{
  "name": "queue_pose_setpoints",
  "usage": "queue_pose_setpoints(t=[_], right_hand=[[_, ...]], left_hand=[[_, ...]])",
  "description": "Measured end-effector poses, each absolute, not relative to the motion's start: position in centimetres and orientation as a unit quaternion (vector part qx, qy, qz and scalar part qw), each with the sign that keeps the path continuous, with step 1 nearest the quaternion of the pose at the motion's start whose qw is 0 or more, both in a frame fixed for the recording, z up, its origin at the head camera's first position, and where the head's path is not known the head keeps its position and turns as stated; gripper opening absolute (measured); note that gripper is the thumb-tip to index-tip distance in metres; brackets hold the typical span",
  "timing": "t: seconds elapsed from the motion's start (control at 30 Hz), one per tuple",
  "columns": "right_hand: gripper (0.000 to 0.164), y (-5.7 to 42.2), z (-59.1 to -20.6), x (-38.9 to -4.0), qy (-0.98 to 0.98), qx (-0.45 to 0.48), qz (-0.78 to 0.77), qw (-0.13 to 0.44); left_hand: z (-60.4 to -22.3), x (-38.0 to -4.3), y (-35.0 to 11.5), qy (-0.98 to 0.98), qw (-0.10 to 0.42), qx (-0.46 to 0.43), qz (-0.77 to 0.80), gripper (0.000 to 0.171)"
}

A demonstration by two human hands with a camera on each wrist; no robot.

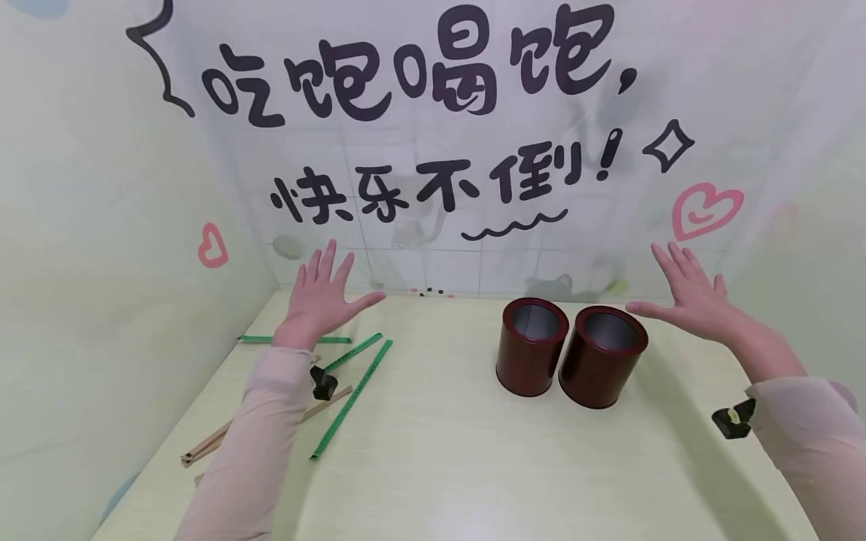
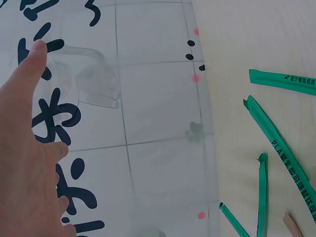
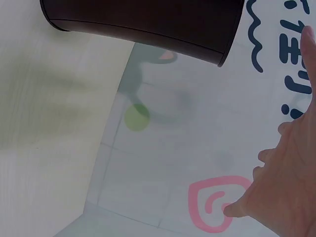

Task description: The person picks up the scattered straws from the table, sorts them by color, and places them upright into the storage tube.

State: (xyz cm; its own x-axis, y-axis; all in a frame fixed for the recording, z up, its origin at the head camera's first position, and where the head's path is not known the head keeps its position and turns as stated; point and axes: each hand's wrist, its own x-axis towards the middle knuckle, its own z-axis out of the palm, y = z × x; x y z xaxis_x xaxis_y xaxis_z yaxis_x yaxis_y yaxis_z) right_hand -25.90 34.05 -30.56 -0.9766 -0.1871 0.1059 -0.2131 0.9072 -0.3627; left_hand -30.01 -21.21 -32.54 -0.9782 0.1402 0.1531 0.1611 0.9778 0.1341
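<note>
Fingers (image 1: 328, 263), left hand (image 1: 316, 302): spread, empty, near green strips (image 1: 352, 400) | right hand (image 1: 698, 306): spread, empty, near dark-red canister (image 1: 598, 370)

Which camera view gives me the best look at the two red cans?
The head view: both cans show whole there, side by side, with their open tops visible. The right wrist view catches only part of a dark can side, cut off by the picture's top edge. The left wrist view shows neither.
</note>
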Motion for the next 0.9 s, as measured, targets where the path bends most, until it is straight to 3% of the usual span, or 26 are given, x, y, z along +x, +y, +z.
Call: queue_pose_setpoints(t=[0.6,0.9], right_hand=[[0.11,33.9,-32.1,-25.0,-0.95,0.18,0.254,0.039],[0.115,33.6,-33.2,-24.4,-0.933,0.182,0.31,0.004]], left_hand=[[-33.6,-28.9,-22.3,-0.993,0.04,-0.076,-0.081,0.104],[-33.0,-28.0,-22.4,-0.992,0.033,-0.086,-0.087,0.106]])
